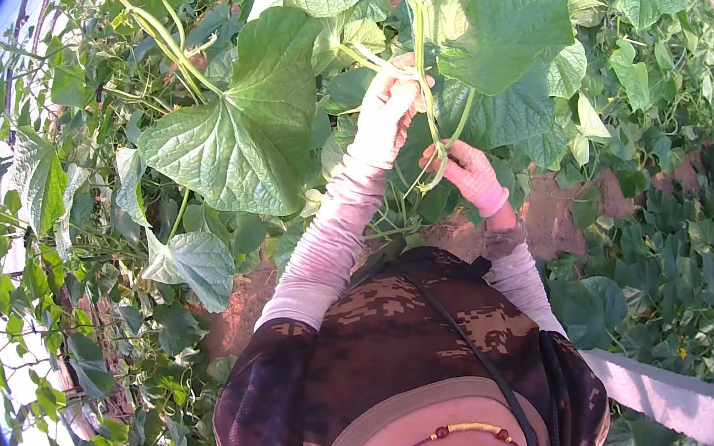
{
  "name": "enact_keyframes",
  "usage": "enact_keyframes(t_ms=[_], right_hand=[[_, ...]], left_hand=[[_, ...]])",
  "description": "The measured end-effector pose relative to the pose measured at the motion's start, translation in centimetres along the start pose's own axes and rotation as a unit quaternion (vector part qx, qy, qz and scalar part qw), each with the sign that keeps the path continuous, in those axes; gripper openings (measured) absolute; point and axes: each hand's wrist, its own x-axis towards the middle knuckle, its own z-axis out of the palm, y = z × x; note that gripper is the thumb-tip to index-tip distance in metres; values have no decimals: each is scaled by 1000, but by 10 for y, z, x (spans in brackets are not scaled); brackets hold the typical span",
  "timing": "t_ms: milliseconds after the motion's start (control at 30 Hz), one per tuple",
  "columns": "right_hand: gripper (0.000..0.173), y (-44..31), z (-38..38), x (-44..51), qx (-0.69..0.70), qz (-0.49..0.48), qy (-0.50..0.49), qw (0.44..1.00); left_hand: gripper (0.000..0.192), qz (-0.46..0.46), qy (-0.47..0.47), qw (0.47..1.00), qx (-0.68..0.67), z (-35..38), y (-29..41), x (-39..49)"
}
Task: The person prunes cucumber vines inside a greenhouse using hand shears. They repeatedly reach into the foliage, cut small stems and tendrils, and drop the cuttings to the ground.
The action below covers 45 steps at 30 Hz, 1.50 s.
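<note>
A pale green cucumber vine stem [418,22] hangs down in front of me beside a thin string. My left hand [387,114], in a light knit glove, has its fingers closed around the stem near a leaf joint. Lower on the same vine, my right hand [472,174] in a pinkish glove pinches the stem where it bends and a leaf stalk [463,115] branches off. Some of the fingertips are hidden behind the stem. A broad leaf [242,120] spreads to the left of my left hand, and another leaf [505,34] sits above my right hand.
Dense vines [98,257] crowd the left side, with bright white light beyond them. More foliage [667,263] fills the right. Bare reddish soil [549,214] shows below the leaves. A pale concrete-like beam [670,391] runs across the lower right.
</note>
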Motion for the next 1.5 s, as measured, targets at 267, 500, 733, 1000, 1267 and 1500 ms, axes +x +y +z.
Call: enact_keyframes(t_ms=[267, 500, 733, 1000, 1267, 1500], right_hand=[[20, -13, 3, -10, 42, -3, -5, 999], [23, -9, -2, -7, 12, -24, -13, 1000], [24, -4, 5, -2, -35, -22, -4, 999], [44, 4, 8, 1, 42, -12, 12, 999], [30, 29, 14, 33, -7, -26, 28, 999], [32, 55, 22, 71, -77, -78, 157, 981]], left_hand=[[32, 47, -7, 999, -5, 7, -3, 1], [21, 57, 9, 998, -13, -7, -15, 11], [16, 12, 94, 995, 31, -8, -11, 3], [24, -185, -44, 943, 272, -17, -6, -54], [34, -104, -15, 964, 242, -57, -2, -79], [28, -105, 53, 964, 237, -79, 44, -170]])
